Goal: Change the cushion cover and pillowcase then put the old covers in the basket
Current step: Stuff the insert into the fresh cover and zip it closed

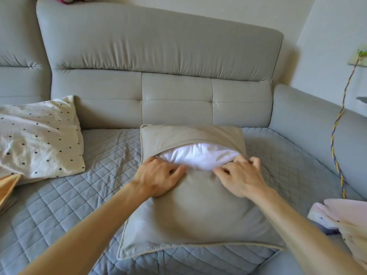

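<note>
One beige cushion cover (pixel 198 219) flat on quilted sofa seat (pixel 79 205) | left hand (pixel 158 176) fingers curled, pinching cover's opening edge | right hand (pixel 243 178) pinching same edge | white insert (pixel 200 158) exposed inside cover | dotted pillow (pixel 39 139) left of cover | backrest (pixel 174 100) behind cover

A home living room; grey sofa (pixel 158 56) (quilted throw (pixel 69 205)).
</note>
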Demonstrator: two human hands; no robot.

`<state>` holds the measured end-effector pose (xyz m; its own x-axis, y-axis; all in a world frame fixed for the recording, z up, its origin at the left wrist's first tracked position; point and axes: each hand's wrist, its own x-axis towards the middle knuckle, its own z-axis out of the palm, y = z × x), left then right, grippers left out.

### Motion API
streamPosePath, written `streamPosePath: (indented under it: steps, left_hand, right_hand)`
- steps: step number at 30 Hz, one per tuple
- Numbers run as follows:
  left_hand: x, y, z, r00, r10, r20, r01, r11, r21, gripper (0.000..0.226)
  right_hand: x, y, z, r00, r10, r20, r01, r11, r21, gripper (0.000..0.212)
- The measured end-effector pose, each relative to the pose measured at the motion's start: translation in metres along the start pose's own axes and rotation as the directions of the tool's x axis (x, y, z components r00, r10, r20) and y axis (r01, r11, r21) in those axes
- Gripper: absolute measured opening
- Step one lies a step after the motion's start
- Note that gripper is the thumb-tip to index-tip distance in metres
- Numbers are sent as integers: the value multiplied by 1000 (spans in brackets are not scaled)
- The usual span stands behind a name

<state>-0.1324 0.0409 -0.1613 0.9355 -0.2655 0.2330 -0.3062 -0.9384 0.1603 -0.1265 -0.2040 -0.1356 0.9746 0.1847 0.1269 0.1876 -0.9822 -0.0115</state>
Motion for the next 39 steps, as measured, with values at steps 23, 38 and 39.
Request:
streamPosePath:
  steps: [23, 38, 39]
  left_hand:
    - [-26, -60, 14, 814, -580, -10, 418, 599, -683, 17]
    - [-23, -52, 14, 802, -593, -71, 323, 531, -784, 20]
    - [-22, -53, 14, 803, -593, -61, 329, 527, -784, 20]
  right_hand:
    - [43, -104, -36, 930, -36, 366, 44, 999, -15, 45]
    - [38, -149, -7, 912, -398, -101, 404, 913, 50, 32]
    - [38, -147, -4, 921, -371, -118, 379, 924, 46, 28]
